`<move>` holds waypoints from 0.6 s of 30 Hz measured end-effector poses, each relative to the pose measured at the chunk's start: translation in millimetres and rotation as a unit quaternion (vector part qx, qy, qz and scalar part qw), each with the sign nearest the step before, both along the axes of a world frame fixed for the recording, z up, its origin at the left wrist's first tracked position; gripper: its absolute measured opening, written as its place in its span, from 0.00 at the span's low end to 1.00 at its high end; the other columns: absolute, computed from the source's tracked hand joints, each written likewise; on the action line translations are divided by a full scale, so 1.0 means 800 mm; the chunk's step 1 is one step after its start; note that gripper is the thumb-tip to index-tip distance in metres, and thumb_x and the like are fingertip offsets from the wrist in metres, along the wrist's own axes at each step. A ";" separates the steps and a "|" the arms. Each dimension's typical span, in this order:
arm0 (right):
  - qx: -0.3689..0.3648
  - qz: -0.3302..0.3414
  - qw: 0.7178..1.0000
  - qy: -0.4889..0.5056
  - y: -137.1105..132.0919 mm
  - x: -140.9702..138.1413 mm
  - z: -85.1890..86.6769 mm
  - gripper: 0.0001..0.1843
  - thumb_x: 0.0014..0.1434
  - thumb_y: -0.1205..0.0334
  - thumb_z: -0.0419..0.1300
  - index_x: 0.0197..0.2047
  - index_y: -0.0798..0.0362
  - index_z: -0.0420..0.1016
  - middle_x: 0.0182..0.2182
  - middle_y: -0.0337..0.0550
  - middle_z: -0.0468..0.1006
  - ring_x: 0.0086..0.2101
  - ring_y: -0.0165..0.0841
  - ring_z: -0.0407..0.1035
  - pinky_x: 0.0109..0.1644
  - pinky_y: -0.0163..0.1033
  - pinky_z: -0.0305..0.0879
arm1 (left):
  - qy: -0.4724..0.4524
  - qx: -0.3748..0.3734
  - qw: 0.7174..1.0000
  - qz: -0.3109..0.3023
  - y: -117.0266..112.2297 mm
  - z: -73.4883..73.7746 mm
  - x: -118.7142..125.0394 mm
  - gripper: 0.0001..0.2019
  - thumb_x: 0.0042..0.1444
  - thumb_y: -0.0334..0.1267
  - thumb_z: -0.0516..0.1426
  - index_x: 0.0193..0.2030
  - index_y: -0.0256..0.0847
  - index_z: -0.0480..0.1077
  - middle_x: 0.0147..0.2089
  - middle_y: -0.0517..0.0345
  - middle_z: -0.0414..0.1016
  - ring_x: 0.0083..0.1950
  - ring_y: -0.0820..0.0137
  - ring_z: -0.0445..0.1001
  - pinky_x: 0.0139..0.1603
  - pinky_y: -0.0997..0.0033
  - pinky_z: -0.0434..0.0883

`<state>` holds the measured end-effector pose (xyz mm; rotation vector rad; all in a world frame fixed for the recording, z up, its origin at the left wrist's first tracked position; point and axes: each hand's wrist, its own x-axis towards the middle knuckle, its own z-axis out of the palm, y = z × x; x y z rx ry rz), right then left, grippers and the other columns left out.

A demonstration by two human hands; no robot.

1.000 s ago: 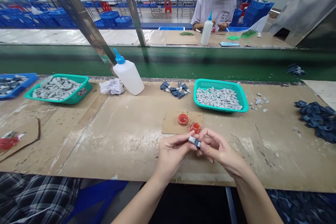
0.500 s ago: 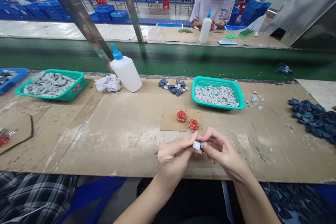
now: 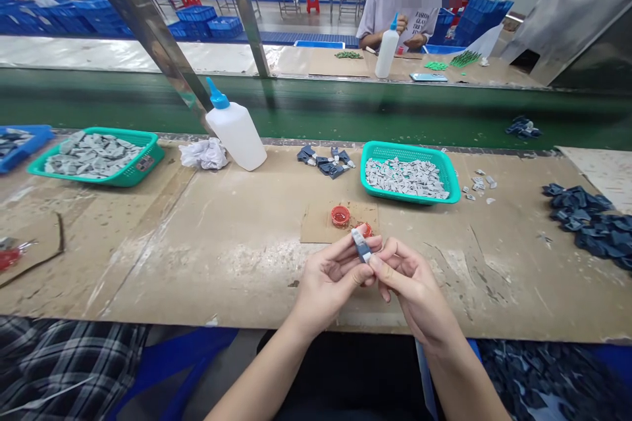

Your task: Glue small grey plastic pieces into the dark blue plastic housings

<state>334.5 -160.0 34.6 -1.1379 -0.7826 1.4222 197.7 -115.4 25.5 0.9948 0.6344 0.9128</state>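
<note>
Between my two hands is a small dark blue plastic piece (image 3: 363, 250) with light grey ends, tilted up and away from me. My left hand (image 3: 332, 276) is closed on it, with fingers behind and thumb near its lower end. The thumb and finger of my right hand (image 3: 407, 276) pinch the grey lower end. Just beyond my fingers, a small red cap (image 3: 340, 216) with liquid in it rests on a cardboard square (image 3: 316, 227). A second red cap (image 3: 366, 229) is partly covered by my left fingers.
A green basket (image 3: 451, 177) of grey pieces stands behind my hands, another green basket (image 3: 148, 151) at left. Nearby are a white squeeze bottle (image 3: 237, 135), crumpled tissue (image 3: 203, 154) and dark blue pieces (image 3: 587, 217). Across the green conveyor (image 3: 316, 102) sits a co-worker (image 3: 397, 13).
The held piece has turned so its dark side and far grey end show. My left fingers have opened out beneath it and now overlap the second red cap. The conveyor's pieces shifted left.
</note>
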 end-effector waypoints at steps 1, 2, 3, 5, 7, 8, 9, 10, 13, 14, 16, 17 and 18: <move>-0.002 -0.017 1.000 -0.001 0.001 -0.002 0.000 0.13 0.58 0.55 0.64 0.29 0.53 0.68 0.26 0.40 0.77 0.28 0.29 0.71 0.23 0.29 0.57 | 0.001 -0.008 1.000 -0.009 0.002 0.001 0.000 0.23 0.54 0.32 0.62 0.58 0.44 0.70 0.53 0.48 0.77 0.51 0.61 0.77 0.42 0.72 0.77; -0.006 -0.027 1.000 0.001 0.001 -0.004 0.000 0.13 0.60 0.52 0.62 0.30 0.53 0.71 0.27 0.42 0.78 0.29 0.30 0.71 0.24 0.29 0.58 | 0.004 -0.013 1.000 -0.012 0.003 0.001 0.001 0.22 0.56 0.33 0.61 0.59 0.43 0.69 0.54 0.47 0.76 0.53 0.61 0.75 0.46 0.70 0.75; -0.010 -0.030 0.999 0.008 0.000 -0.005 0.000 0.15 0.62 0.49 0.58 0.33 0.53 0.73 0.28 0.44 0.78 0.30 0.32 0.72 0.24 0.30 0.59 | 0.009 -0.015 1.000 -0.012 0.003 0.001 0.002 0.21 0.58 0.34 0.60 0.59 0.42 0.68 0.55 0.47 0.76 0.55 0.61 0.74 0.50 0.69 0.74; -0.014 -0.015 1.000 0.021 -0.001 -0.002 0.003 0.24 0.66 0.44 0.47 0.40 0.54 0.75 0.31 0.48 0.80 0.33 0.35 0.74 0.26 0.32 0.62 | 0.013 -0.018 1.000 -0.001 0.004 -0.001 0.004 0.20 0.61 0.35 0.56 0.61 0.42 0.65 0.56 0.48 0.74 0.59 0.62 0.70 0.56 0.67 0.69; -0.001 -0.001 1.000 -0.004 0.000 0.007 0.007 0.26 0.67 0.44 0.44 0.44 0.53 0.75 0.34 0.50 0.80 0.35 0.37 0.74 0.28 0.34 0.64 | 0.011 -0.019 1.000 0.008 0.004 -0.004 0.004 0.19 0.64 0.37 0.53 0.61 0.44 0.63 0.55 0.50 0.71 0.60 0.64 0.68 0.56 0.66 0.68; 0.009 -0.008 0.999 -0.040 0.004 0.016 0.008 0.24 0.67 0.45 0.46 0.45 0.53 0.75 0.35 0.49 0.80 0.36 0.37 0.75 0.29 0.34 0.65 | 0.013 -0.015 1.000 0.012 0.005 -0.006 0.004 0.18 0.65 0.37 0.51 0.61 0.45 0.62 0.54 0.50 0.70 0.58 0.64 0.68 0.54 0.67 0.69; 0.020 -0.029 0.995 -0.089 0.009 0.027 0.008 0.21 0.66 0.46 0.49 0.44 0.52 0.75 0.36 0.49 0.80 0.36 0.37 0.75 0.29 0.34 0.65 | 0.021 -0.006 1.000 0.018 0.006 -0.007 0.002 0.17 0.65 0.38 0.50 0.60 0.45 0.62 0.53 0.51 0.69 0.56 0.65 0.69 0.51 0.67 0.71; 0.027 -0.057 0.987 -0.147 0.017 0.041 0.007 0.19 0.64 0.47 0.52 0.44 0.52 0.75 0.37 0.48 0.80 0.36 0.37 0.75 0.29 0.34 0.65 | 0.038 0.013 0.999 0.031 0.008 -0.008 -0.001 0.15 0.65 0.38 0.49 0.58 0.45 0.63 0.51 0.51 0.68 0.53 0.65 0.69 0.47 0.69 0.71; 0.036 -0.130 0.935 -0.329 0.059 0.095 -0.003 0.16 0.60 0.48 0.58 0.41 0.52 0.75 0.37 0.48 0.80 0.36 0.37 0.75 0.33 0.37 0.68 | 0.132 0.114 0.978 0.113 0.020 -0.009 -0.024 0.10 0.66 0.37 0.48 0.52 0.45 0.64 0.45 0.54 0.66 0.46 0.69 0.68 0.42 0.72 0.69; 0.040 -0.137 0.912 -0.384 0.077 0.114 -0.007 0.15 0.59 0.50 0.59 0.40 0.52 0.75 0.37 0.48 0.81 0.36 0.38 0.75 0.36 0.38 0.69 | 0.165 0.146 0.965 0.145 0.026 -0.009 -0.036 0.09 0.66 0.37 0.48 0.51 0.45 0.64 0.43 0.55 0.65 0.44 0.70 0.67 0.42 0.73 0.68; 0.047 -0.125 0.859 -0.495 0.116 0.150 -0.015 0.12 0.59 0.55 0.59 0.40 0.53 0.76 0.38 0.49 0.81 0.38 0.39 0.75 0.41 0.41 0.70 | 0.206 0.192 0.939 0.199 0.039 -0.008 -0.066 0.08 0.66 0.37 0.49 0.49 0.45 0.64 0.41 0.57 0.65 0.40 0.72 0.66 0.41 0.74 0.67; 0.038 -0.100 0.829 -0.549 0.136 0.163 -0.019 0.11 0.59 0.58 0.58 0.41 0.53 0.77 0.39 0.48 0.81 0.37 0.38 0.75 0.41 0.41 0.69 | 0.212 0.202 0.930 0.221 0.046 -0.008 -0.083 0.07 0.65 0.37 0.50 0.48 0.45 0.65 0.40 0.57 0.65 0.40 0.72 0.66 0.40 0.75 0.67; 0.032 -0.074 0.806 -0.587 0.155 0.173 -0.022 0.11 0.58 0.61 0.58 0.42 0.53 0.77 0.39 0.48 0.81 0.37 0.38 0.75 0.41 0.41 0.69 | 0.211 0.204 0.925 0.242 0.053 -0.007 -0.099 0.06 0.64 0.38 0.52 0.46 0.45 0.66 0.39 0.58 0.65 0.39 0.72 0.67 0.39 0.76 0.67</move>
